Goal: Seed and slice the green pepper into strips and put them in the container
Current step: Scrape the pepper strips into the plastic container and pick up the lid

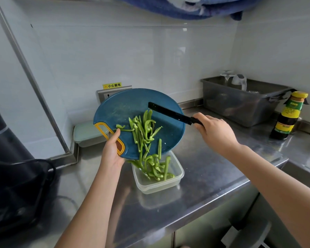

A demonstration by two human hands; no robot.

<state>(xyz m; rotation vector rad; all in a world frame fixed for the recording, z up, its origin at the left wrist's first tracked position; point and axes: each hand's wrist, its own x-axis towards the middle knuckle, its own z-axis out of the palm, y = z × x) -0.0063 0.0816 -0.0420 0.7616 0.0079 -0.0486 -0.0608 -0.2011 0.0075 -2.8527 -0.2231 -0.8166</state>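
Your left forearm (89, 203) and right forearm (276, 176) are reaching in from the bottom edge over the steel table (213, 176). Your left hand (113, 151) is gripping the yellow handle of the round blue cutting board (125, 108), with the thumb pressing on the board's face just beside one stray strip. You are holding the board steeply tilted, its lower edge hanging over the clear plastic container (159, 185) standing on the table.

The green pepper strips (143, 133) are trailing down the board's face to the right of your left hand, and many are already lying inside the container below it. Your right hand (213, 129) is curling round the handle of the black knife (168, 113), whose blade is lying across the board just above the uppermost strips.

A grey tub (240, 104) and a sauce bottle (287, 117) are standing further right, and a pale lidded box (86, 133) is sitting behind the board.
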